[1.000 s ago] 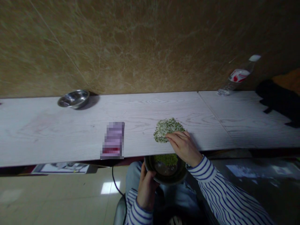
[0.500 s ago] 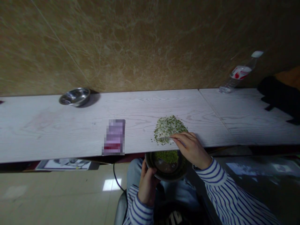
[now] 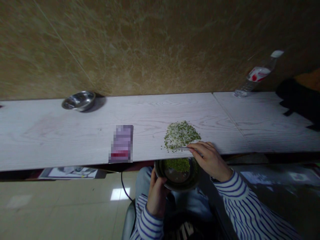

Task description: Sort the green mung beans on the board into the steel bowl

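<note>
My left hand [image 3: 158, 188] is closed on the rim of a metal bowl [image 3: 178, 186], held below the table's front edge. Green mung beans [image 3: 178, 164] lie in the bowl's far side. On the tabletop just above it spreads a pile of green beans mixed with white grains [image 3: 182, 133]. My right hand [image 3: 208, 158] pinches a thin, silvery metal utensil [image 3: 182, 148] whose tip points left along the pile's near edge. Its exact kind cannot be made out.
Left of the pile lies a blurred purple rectangle [image 3: 122, 143]. A shiny metal bowl [image 3: 79, 101] stands by the wall at the back left. A plastic bottle [image 3: 255, 76] and a dark cloth-like thing [image 3: 297, 101] are at the right.
My right hand and the utensil have shifted slightly right along the pile's near edge. My left hand still holds the bowl in about the same place. The view has tilted slightly.
</note>
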Action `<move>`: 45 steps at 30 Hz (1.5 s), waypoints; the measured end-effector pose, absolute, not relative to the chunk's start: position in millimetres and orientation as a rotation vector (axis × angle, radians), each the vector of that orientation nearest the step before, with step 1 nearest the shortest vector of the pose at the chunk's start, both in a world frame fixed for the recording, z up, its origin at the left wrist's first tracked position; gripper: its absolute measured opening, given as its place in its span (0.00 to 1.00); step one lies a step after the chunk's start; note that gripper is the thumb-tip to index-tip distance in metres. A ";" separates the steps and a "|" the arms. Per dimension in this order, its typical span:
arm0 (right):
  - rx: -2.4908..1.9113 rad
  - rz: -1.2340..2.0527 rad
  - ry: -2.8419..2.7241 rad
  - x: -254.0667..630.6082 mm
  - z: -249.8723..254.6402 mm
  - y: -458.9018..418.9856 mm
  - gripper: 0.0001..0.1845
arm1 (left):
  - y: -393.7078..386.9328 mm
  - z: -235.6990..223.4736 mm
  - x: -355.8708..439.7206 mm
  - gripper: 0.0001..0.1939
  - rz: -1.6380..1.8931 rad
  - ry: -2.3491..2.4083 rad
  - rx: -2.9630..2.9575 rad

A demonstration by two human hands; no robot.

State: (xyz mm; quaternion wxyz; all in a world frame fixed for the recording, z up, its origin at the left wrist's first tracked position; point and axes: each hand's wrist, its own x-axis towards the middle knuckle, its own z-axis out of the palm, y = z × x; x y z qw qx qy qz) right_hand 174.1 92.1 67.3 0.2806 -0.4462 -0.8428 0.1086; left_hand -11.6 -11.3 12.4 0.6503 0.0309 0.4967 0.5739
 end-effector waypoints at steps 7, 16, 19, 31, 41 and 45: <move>-1.180 0.321 -2.270 173.0 66.2 85.9 0.11 | -9.8 14.5 -8.4 0.31 1.299 1.127 0.064; -1.214 0.286 -2.241 179.7 64.2 85.5 0.10 | -11.9 15.3 -7.1 0.32 1.298 1.129 0.076; -1.189 0.302 -2.256 178.5 63.9 84.2 0.10 | -12.1 15.1 -7.0 0.32 1.282 1.125 0.065; -1.197 0.300 -2.275 176.5 64.4 84.6 0.09 | -14.0 15.1 -6.9 0.29 1.280 1.112 0.083; -1.250 0.244 -2.221 174.6 62.8 108.0 0.09 | -12.1 17.7 -9.0 0.28 1.294 1.117 0.088; -1.213 0.270 -2.210 176.1 66.1 102.5 0.09 | -12.7 20.2 -9.3 0.28 1.306 1.113 0.065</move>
